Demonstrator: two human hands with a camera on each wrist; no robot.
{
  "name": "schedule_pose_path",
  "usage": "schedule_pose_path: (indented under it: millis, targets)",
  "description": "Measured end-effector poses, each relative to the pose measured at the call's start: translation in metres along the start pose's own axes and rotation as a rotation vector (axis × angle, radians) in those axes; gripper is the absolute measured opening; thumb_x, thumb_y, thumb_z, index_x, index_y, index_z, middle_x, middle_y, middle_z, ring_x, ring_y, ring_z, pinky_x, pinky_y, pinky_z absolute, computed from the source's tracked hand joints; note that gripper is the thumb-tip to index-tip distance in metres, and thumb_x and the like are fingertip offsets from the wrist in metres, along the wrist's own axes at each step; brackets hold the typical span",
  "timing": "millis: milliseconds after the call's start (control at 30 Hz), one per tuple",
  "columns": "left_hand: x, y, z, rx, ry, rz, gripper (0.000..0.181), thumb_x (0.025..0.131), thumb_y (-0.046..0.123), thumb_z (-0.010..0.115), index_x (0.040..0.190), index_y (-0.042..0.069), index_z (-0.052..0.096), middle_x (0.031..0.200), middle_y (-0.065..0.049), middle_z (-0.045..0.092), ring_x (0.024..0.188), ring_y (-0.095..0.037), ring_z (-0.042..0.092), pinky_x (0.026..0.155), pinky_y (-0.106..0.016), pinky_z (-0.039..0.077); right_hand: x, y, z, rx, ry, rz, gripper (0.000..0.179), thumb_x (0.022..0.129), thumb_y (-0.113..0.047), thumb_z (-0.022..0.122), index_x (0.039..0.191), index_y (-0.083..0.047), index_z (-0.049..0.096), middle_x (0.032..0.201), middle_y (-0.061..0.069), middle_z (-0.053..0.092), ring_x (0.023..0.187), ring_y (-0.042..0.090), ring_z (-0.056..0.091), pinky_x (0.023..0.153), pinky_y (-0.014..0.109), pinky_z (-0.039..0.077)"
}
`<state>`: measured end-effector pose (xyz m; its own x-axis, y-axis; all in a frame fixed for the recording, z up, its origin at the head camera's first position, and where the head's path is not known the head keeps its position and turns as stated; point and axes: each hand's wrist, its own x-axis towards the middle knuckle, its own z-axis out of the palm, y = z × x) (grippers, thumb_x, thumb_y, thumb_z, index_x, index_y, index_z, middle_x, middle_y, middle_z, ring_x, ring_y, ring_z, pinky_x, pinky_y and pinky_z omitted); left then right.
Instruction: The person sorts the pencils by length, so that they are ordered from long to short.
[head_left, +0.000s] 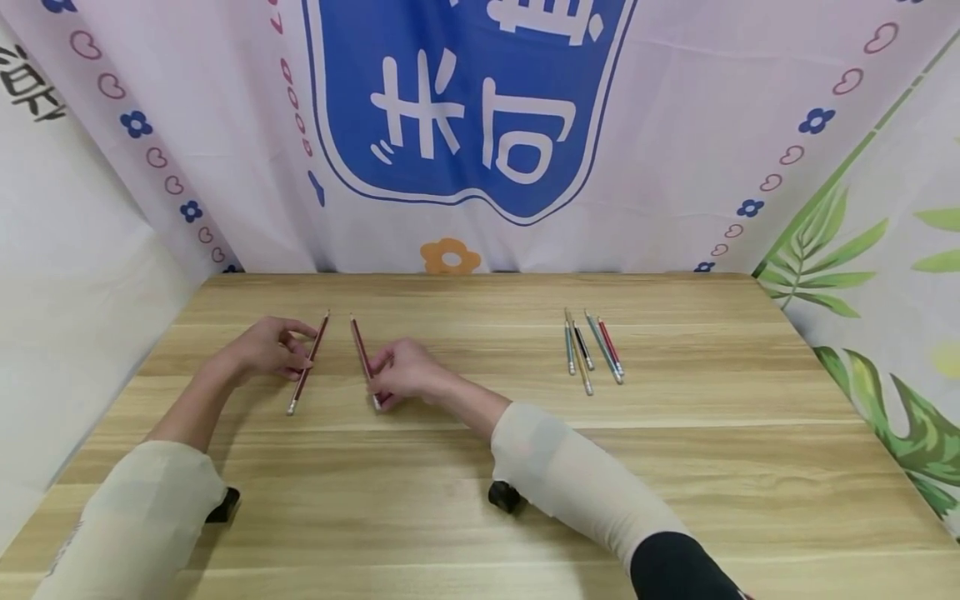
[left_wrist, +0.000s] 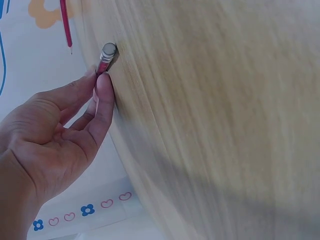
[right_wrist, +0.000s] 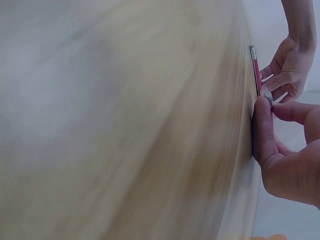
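Observation:
On the left part of the table, my left hand (head_left: 272, 346) pinches a dark red pencil (head_left: 298, 390) between thumb and fingers. This pencil slants, its sharpened tip away from me and its white eraser end toward me. In the left wrist view its metal ferrule and eraser (left_wrist: 108, 49) stick out past the fingertips. A second dark red pencil (head_left: 359, 343) lies just to the right, tip also pointing away. My right hand (head_left: 405, 371) pinches it close to the eraser end. The right wrist view shows thumb and finger at that eraser (right_wrist: 268, 97), with the left-hand pencil (right_wrist: 256, 65) behind.
Right of centre lies a loose group of several pencils, among them a black pencil (head_left: 582, 343), a red pencil (head_left: 610, 340) and a yellowish pencil (head_left: 584, 372). A printed cloth (head_left: 675, 150) hangs along the table's (head_left: 480, 517) back edge.

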<state>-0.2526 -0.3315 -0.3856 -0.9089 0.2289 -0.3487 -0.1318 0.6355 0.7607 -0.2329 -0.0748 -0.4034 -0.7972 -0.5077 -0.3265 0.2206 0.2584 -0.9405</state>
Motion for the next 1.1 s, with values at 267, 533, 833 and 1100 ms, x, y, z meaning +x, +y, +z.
schedule_pose_path:
  millis: [267, 533, 833, 1100]
  targets:
    - [0.001, -0.001, 0.001, -0.004, -0.003, 0.004, 0.059, 0.094, -0.014, 0.064, 0.146, -0.020, 0.036, 0.095, -0.015, 0.054, 0.078, -0.017, 0.065, 0.071, -0.031, 0.066, 0.005, -0.001, 0.010, 0.048, 0.046, 0.020, 0.024, 0.087, 0.017, 0.069, 0.109, 0.009, 0.063, 0.082, 0.016, 0.065, 0.061, 0.020, 0.062, 0.056, 0.027, 0.064]
    - [0.003, -0.002, 0.001, -0.003, -0.003, 0.004, 0.059, 0.094, -0.013, 0.065, 0.146, -0.020, 0.037, 0.095, -0.016, 0.055, 0.078, -0.017, 0.065, 0.072, -0.031, 0.066, 0.008, -0.003, 0.020, 0.080, 0.102, 0.005, 0.022, 0.087, 0.017, 0.070, 0.108, 0.011, 0.063, 0.088, 0.019, 0.068, 0.061, 0.021, 0.064, 0.056, 0.027, 0.064]
    - [0.001, 0.002, 0.000, -0.008, -0.010, 0.012, 0.059, 0.094, -0.014, 0.065, 0.145, -0.021, 0.036, 0.094, -0.015, 0.055, 0.076, -0.016, 0.065, 0.071, -0.030, 0.066, 0.012, -0.006, 0.029, 0.066, 0.144, -0.010, 0.021, 0.086, 0.017, 0.071, 0.104, 0.009, 0.064, 0.084, 0.019, 0.068, 0.060, 0.020, 0.063, 0.054, 0.026, 0.063]
    - [0.000, 0.002, -0.001, -0.018, -0.017, 0.009, 0.059, 0.094, -0.015, 0.063, 0.145, -0.021, 0.035, 0.093, -0.015, 0.055, 0.076, -0.017, 0.065, 0.072, -0.031, 0.066, 0.015, -0.008, 0.037, 0.065, 0.189, -0.020, 0.021, 0.084, 0.018, 0.073, 0.101, 0.009, 0.064, 0.077, 0.011, 0.064, 0.059, 0.020, 0.064, 0.052, 0.025, 0.062]
